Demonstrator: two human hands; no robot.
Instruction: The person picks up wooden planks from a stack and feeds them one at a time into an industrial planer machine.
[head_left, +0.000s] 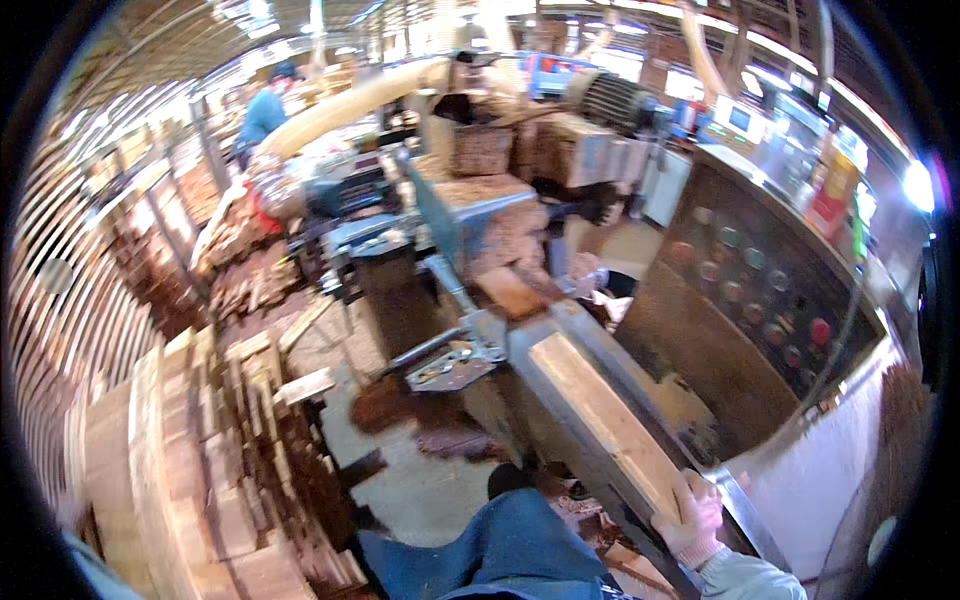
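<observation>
My right hand [692,520] grips the near end of a pale wooden board [608,425], fingers bent over its edge. The board lies flat along the metal bed [568,437] of a woodworking machine, beside the raised side fence. Its far end points toward the machine's sawdust-covered head [500,225]. A reddish piece of wood [520,292] lies farther along the bed, near the head. My left hand does not show; only a bit of blue cloth appears at the lower left rim, near a tall stack of boards [165,450].
A brown control panel [745,310] with several buttons stands right of the bed. A metal bracket with a lever [455,365] juts from the bed's left side. A thick pale hose [350,105] arches behind. Far left, a person in blue [262,115] stands among wood piles.
</observation>
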